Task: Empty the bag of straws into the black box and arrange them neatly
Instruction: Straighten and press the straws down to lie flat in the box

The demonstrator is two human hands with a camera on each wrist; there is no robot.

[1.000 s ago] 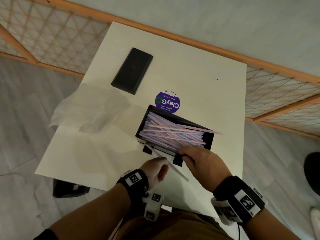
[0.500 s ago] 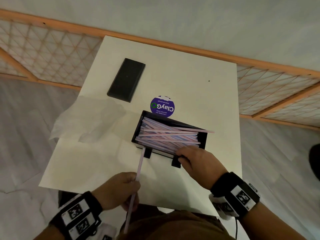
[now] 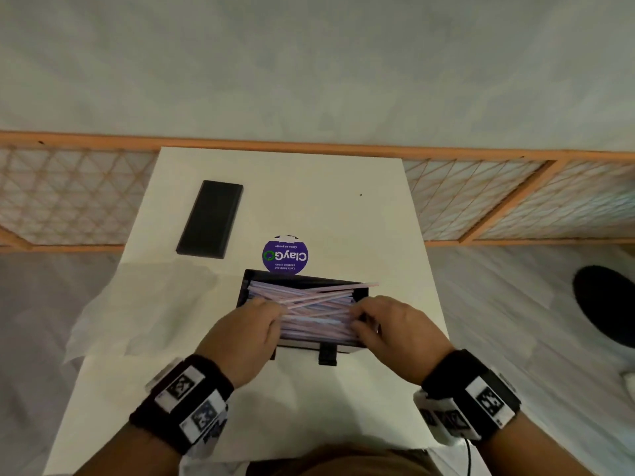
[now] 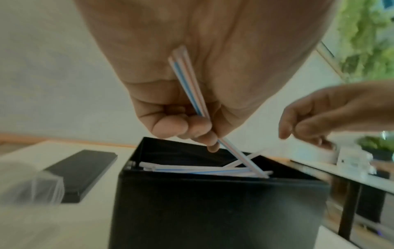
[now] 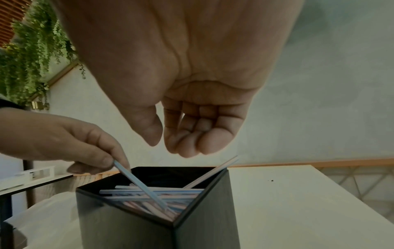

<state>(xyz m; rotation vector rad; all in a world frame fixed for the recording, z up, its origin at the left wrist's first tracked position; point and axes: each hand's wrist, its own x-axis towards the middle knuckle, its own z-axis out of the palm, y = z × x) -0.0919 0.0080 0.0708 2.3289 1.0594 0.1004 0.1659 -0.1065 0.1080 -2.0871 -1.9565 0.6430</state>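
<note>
The black box stands mid-table, filled with striped straws lying lengthwise. My left hand hovers at the box's left end and pinches one straw that slants down into the pile. That held straw crosses the others diagonally. My right hand hangs over the right end with loosely curled fingers holding nothing. Another straw pokes out over the far right corner. The clear bag lies flat on the table's left side.
A flat black lid lies at the back left of the white table. A round purple sticker sits just behind the box. A wall with a wooden rail runs behind the table. A dark round object is on the floor to the right.
My left hand came forward from the table's near edge with the straw, whose tip is now in the box. My right hand rose from the near wall to above the right end.
</note>
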